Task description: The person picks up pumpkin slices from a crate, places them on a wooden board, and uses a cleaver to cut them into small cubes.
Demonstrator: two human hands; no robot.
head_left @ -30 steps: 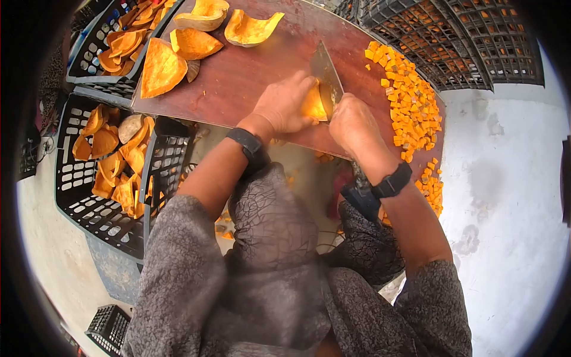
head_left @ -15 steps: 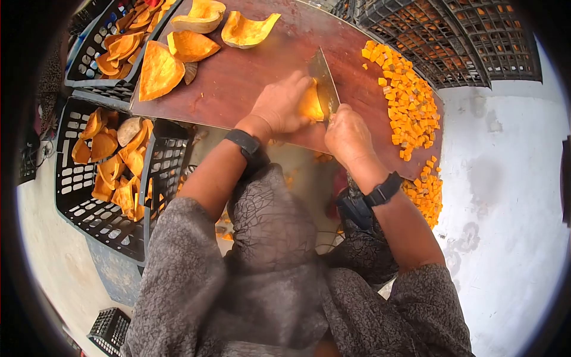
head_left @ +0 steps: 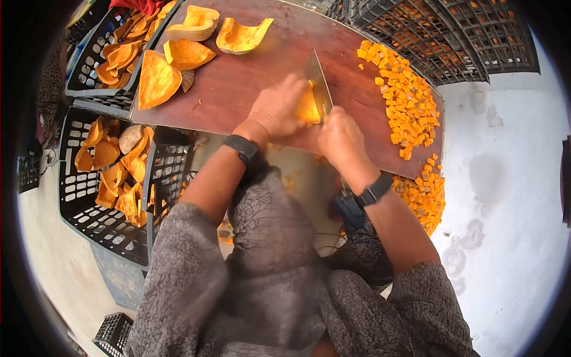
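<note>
My left hand point(head_left: 278, 107) presses an orange pumpkin piece point(head_left: 308, 108) against the reddish-brown board point(head_left: 238, 83), fingers bent over its left side. In my right hand point(head_left: 343, 141) is the handle of a broad-bladed knife point(head_left: 322, 82), mostly covered by the fist. The blade points away from me, standing on edge along the right side of the piece. Larger pumpkin wedges, among them a pointed one point(head_left: 158, 80) and a curved one point(head_left: 242, 37), lie at the board's far left. Diced pumpkin point(head_left: 410, 104) is heaped along its right edge.
Left of the board, a black plastic crate point(head_left: 89, 205) holds pumpkin chunks; another crate point(head_left: 89, 74) with more pieces stands behind it. Stacked black crates point(head_left: 443, 35) rise at the back right. More pumpkin cubes point(head_left: 429, 199) are piled below the board's right corner. My knees are under the near edge.
The knife and my right hand have shifted slightly left, with the blade still beside the pumpkin piece. My left hand keeps its hold. The whole view has moved a little.
</note>
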